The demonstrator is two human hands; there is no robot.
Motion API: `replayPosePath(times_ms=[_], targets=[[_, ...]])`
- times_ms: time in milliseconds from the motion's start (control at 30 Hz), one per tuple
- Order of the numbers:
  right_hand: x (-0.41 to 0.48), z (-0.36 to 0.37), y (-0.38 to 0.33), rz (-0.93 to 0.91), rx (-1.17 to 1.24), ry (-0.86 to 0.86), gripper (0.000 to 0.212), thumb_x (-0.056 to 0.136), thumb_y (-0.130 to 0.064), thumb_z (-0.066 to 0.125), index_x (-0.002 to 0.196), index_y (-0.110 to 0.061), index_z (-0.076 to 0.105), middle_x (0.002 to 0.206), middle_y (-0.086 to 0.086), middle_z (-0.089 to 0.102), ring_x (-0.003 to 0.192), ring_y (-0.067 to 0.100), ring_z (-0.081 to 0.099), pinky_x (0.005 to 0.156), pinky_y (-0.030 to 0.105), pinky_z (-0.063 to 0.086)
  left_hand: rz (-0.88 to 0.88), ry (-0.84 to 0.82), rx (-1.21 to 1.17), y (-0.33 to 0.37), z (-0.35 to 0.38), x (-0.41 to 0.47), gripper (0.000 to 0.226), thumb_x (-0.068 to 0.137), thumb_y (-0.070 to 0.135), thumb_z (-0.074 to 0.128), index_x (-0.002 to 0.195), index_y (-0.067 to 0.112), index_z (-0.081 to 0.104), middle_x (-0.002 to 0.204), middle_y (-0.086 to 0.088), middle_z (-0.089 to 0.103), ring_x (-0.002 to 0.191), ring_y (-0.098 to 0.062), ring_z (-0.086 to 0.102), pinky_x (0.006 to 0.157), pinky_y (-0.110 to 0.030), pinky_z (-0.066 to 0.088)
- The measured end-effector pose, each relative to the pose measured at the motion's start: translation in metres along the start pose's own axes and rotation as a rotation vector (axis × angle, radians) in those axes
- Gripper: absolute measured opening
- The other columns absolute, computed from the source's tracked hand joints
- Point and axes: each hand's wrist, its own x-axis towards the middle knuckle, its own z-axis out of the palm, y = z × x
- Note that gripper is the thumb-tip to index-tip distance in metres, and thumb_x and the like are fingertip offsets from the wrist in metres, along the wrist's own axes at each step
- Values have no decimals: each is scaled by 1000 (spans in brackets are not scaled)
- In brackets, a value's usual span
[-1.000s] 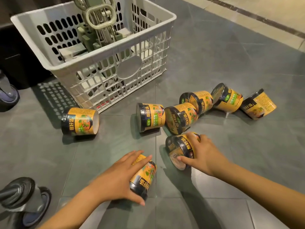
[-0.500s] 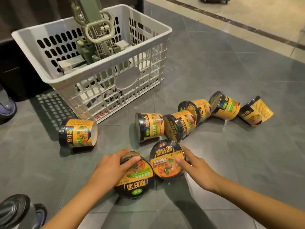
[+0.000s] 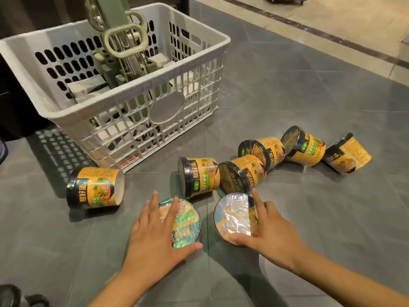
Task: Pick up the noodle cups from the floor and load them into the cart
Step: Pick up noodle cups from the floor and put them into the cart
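Gripping two upright noodle cups [image 3: 232, 214] on the floor [image 3: 287, 85] for transfer to the cart [image 3: 132, 103]
The left hand [image 3: 155, 235] is laid spread over the left cup [image 3: 187, 220], fingers nearly straight, thumb against its near rim; the right cup [image 3: 234, 216] is pinched between forefinger and thumb of the right hand [image 3: 267, 235]; fingers are to be curled below each rim before lifting; six toppled cups [image 3: 199, 176] lie nearby.

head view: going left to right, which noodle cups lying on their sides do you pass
lone cup by the cart → second cup, lid facing left → third cup → fourth cup → fifth cup → far-right cup
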Motion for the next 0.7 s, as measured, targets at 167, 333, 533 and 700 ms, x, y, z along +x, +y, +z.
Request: replayPosePath(times_ms=[167,333,533,700], targets=[[9,6,-16,-28,-189,22,134,43,-102,37,132,-42,-44,146,7,19,132,26,35,102,39,39,-24,-84,62,10,-3,2,132,48,97,45,139,46,-35,157,-10,-15,141,-30,11,110,-42,29],[20,17,-19,-61,-76,37,132,50,-89,56,136,-48,-36,131,1,24,122,18,36,99,25,38,-72,-103,56,14,-5,12,124,59,87,50,128,49,-46,146,-8,0,129,-27,20,108,-36,33],[16,4,-18,-104,23,-12,132,49,-81,63,141,-50,-26,118,-3,24,113,15,38,88,17,32,-142,-10,-88,15,-14,2,116,48,81,49,151,41,14,128,-20,37,98,-35,45,81,-47,53],[-19,-11,-24,-24,-2,48,133,44,-86,55,151,-40,-8,104,-2,34,100,19,45,81,28,39,-246,145,-161,19,-27,-24,120,42,69,65,150,34,27,127,-26,40,97,-50,51,82,-57,50]])
